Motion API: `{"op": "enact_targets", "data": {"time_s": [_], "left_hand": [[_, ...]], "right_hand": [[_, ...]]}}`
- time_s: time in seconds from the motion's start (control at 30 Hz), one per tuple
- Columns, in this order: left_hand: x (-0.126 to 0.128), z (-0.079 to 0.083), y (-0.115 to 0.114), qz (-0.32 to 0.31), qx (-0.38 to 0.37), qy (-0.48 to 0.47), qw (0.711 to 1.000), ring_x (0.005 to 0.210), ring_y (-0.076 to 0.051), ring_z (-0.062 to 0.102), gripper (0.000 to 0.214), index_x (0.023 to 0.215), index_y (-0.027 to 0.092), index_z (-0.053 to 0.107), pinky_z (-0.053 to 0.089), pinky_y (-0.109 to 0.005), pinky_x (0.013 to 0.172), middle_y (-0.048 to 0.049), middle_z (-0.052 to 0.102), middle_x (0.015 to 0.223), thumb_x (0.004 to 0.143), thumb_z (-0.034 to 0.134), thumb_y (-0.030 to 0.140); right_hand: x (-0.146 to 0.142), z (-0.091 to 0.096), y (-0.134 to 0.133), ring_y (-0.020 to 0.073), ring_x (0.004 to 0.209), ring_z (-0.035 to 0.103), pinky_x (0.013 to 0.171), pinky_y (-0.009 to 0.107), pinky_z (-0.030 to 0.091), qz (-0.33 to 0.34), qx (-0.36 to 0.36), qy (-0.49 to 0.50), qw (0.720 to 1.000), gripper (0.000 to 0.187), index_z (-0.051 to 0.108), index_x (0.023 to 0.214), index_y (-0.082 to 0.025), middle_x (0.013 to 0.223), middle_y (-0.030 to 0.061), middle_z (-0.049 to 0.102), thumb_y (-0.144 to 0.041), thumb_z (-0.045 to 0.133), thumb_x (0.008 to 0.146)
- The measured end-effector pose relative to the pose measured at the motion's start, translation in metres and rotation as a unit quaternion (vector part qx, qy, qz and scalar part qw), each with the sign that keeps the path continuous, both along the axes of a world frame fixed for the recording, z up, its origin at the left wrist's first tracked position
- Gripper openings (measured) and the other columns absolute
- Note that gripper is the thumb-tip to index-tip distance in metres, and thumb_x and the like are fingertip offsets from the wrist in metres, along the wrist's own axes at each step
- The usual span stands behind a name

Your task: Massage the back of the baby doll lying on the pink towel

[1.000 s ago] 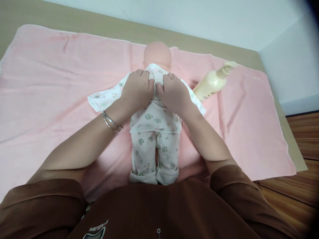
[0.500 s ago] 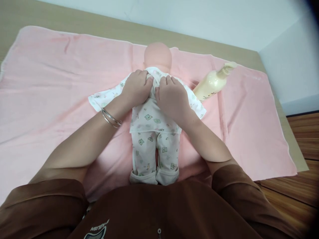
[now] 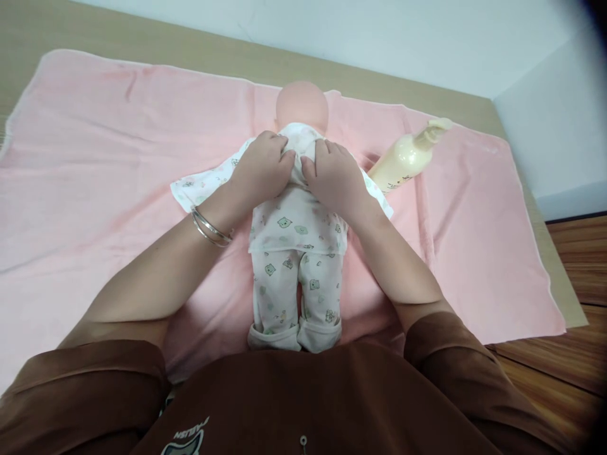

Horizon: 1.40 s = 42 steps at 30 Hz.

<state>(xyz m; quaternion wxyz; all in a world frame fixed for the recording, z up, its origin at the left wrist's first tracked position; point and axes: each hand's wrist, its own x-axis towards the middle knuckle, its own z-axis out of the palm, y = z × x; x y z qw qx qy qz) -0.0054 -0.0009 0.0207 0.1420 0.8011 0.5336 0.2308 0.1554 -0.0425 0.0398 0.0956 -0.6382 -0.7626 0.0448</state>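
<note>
A bald baby doll lies stretched out with its head away from me; no face shows. It wears a white printed shirt with wide sleeves and matching trousers with turned-up cuffs. My left hand is closed on the upper left part of the shirt, fingers curled and thumb toward the middle. Opposite it, my right hand grips the upper right part, its thumb near the centre. Cloth spans the small gap between both hands. My fingertips are partly hidden in the fabric.
A pink blanket lies under the doll on a wooden table. To the right, a cream pump bottle lies tilted beside the doll's sleeve. A white wall stands behind, and brown wood shows at the right.
My hands have moved slightly apart, the right one a little to the right. The bunched cloth between them is now spread smoother, and the collar sits a little higher toward the head.
</note>
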Motion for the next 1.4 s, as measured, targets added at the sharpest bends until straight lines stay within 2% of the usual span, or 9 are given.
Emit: {"op": "enact_targets", "data": {"time_s": [0.13,0.23,0.3,0.47,0.63,0.9,1.07,1.2,1.4], "left_hand": [[0.001,-0.016,0.012,0.018,-0.027,-0.012,0.999,0.111,-0.03,0.063,0.025,0.081,0.026,0.049,0.046,-0.049,0.105,-0.0114,0.068,0.104,0.105,0.041,0.028],[0.002,-0.024,0.011,0.033,-0.007,-0.021,0.999,0.118,-0.032,0.062,0.032,0.096,0.025,0.062,0.036,-0.053,0.118,-0.0112,0.069,0.11,0.108,0.036,0.041],[0.002,-0.027,0.009,0.035,-0.001,-0.025,0.999,0.12,-0.034,0.062,0.037,0.105,0.025,0.066,0.037,-0.053,0.118,-0.0128,0.071,0.113,0.108,0.036,0.046],[0.004,-0.026,0.006,0.067,0.001,-0.019,0.998,0.129,-0.039,0.06,0.032,0.118,0.023,0.066,0.044,-0.052,0.113,-0.0162,0.07,0.124,0.107,0.045,0.045],[0.008,-0.022,0.002,0.1,-0.02,-0.008,0.995,0.131,-0.038,0.056,0.036,0.121,0.024,0.066,0.041,-0.055,0.114,-0.0138,0.066,0.128,0.108,0.043,0.049],[0.011,-0.018,0.0,0.11,-0.005,0.026,0.994,0.13,-0.038,0.061,0.022,0.122,0.022,0.065,0.046,-0.054,0.112,-0.0158,0.068,0.128,0.109,0.052,0.033],[0.012,-0.017,-0.001,0.109,0.014,0.047,0.993,0.127,-0.04,0.064,0.019,0.121,0.02,0.066,0.051,-0.055,0.109,-0.0176,0.07,0.126,0.109,0.053,0.029],[0.012,-0.019,-0.001,0.12,0.009,0.025,0.992,0.125,-0.036,0.062,0.02,0.121,0.022,0.064,0.048,-0.055,0.111,-0.0137,0.069,0.126,0.109,0.052,0.032],[0.013,-0.022,0.002,0.132,-0.009,0.014,0.991,0.124,-0.038,0.058,0.025,0.122,0.023,0.063,0.045,-0.058,0.109,-0.015,0.066,0.125,0.107,0.046,0.034]], "right_hand": [[-0.01,0.002,-0.015,0.0388,0.135,0.059,0.12,0.055,0.047,0.008,0.018,-0.027,0.999,0.047,0.059,0.131,-0.004,0.133,0.0246,0.065,-0.034,0.027,0.113],[-0.01,0.003,-0.011,0.0385,0.13,0.061,0.115,0.055,0.051,-0.005,0.013,-0.016,1.0,0.046,0.062,0.126,-0.006,0.126,0.0227,0.066,-0.037,0.03,0.113],[-0.007,0.003,-0.004,0.0385,0.13,0.061,0.114,0.055,0.052,-0.02,0.004,-0.007,1.0,0.047,0.063,0.124,-0.006,0.125,0.022,0.067,-0.041,0.032,0.114],[0.002,0.001,0.016,0.0394,0.122,0.068,0.107,0.054,0.056,-0.051,-0.022,0.032,0.998,0.053,0.068,0.118,-0.007,0.118,0.021,0.071,-0.05,0.037,0.113],[0.006,-0.007,0.023,0.0393,0.125,0.067,0.109,0.054,0.055,-0.048,-0.015,0.063,0.997,0.052,0.061,0.127,-0.005,0.125,0.0221,0.069,-0.051,0.042,0.112],[0.008,-0.018,0.03,0.038,0.128,0.064,0.113,0.06,0.051,-0.055,-0.01,0.069,0.996,0.045,0.056,0.121,-0.013,0.124,0.017,0.066,-0.055,0.042,0.11],[0.009,-0.017,0.03,0.0382,0.129,0.063,0.114,0.06,0.049,-0.056,-0.015,0.067,0.996,0.047,0.056,0.122,-0.013,0.125,0.0176,0.065,-0.055,0.04,0.11],[0.008,-0.015,0.028,0.0384,0.128,0.063,0.113,0.059,0.05,-0.057,-0.017,0.064,0.996,0.048,0.056,0.123,-0.011,0.125,0.0183,0.066,-0.055,0.04,0.11],[0.008,-0.02,0.033,0.0401,0.127,0.064,0.113,0.062,0.05,-0.061,-0.001,0.074,0.995,0.049,0.057,0.123,-0.011,0.125,0.0199,0.067,-0.056,0.044,0.109]]}}
